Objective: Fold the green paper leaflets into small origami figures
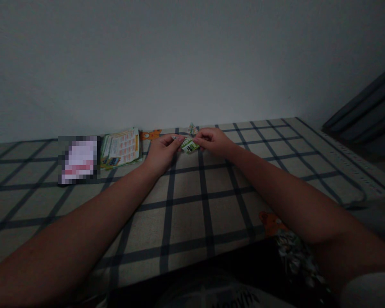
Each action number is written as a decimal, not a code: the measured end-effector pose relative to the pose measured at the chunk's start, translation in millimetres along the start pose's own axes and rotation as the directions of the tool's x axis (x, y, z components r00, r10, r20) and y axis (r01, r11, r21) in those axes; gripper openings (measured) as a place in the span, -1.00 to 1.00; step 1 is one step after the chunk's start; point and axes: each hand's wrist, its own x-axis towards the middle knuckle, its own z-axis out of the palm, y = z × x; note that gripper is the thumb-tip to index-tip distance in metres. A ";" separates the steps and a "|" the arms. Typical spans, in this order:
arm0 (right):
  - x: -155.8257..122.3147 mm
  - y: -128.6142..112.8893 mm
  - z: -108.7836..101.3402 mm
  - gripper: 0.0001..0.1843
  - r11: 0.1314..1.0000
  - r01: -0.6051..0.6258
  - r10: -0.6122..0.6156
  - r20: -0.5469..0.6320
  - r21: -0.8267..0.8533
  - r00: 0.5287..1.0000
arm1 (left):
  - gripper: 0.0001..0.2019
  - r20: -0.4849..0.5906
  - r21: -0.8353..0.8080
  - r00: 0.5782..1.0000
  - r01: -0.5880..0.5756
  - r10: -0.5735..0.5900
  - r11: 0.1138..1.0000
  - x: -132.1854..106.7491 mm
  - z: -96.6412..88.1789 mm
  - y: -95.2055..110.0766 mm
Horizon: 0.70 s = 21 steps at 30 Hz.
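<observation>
Both my arms reach forward over a checked cloth (186,214) in dim light. My left hand (162,150) and my right hand (213,141) meet near the far wall and pinch a small green and white folded paper piece (190,145) between their fingertips. The fingers of both hands are closed on it. Another small folded paper piece (192,128) lies just behind it on the cloth.
A printed leaflet (121,148) with green and orange panels lies left of my left hand, next to a blurred-out sheet (79,159). A plain wall rises behind. A dark curtain (368,111) hangs at the right. A patterned cloth bundle (295,256) lies near my right elbow.
</observation>
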 end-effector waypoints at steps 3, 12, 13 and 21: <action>-0.3 -1.3 0.5 -0.64 0.996 -0.056 0.054 0.023 0.067 0.998 | -0.65 0.030 -0.091 0.998 0.059 -0.056 0.994 0.1 0.0 -1.6; 0.3 5.1 -0.3 -0.65 0.974 -0.135 0.134 0.018 0.179 0.991 | -0.55 0.100 -0.228 0.994 0.068 -0.046 0.971 -2.4 1.6 5.9; 0.7 6.8 0.7 -0.66 0.976 -0.123 0.124 0.007 0.181 0.992 | -0.54 0.098 -0.218 0.994 0.058 -0.038 0.974 -2.2 1.8 5.9; 1.5 9.7 2.1 -0.55 0.999 0.001 0.003 -0.104 0.036 0.995 | -0.53 0.030 -0.078 1.000 0.000 0.002 0.997 -1.6 3.9 6.7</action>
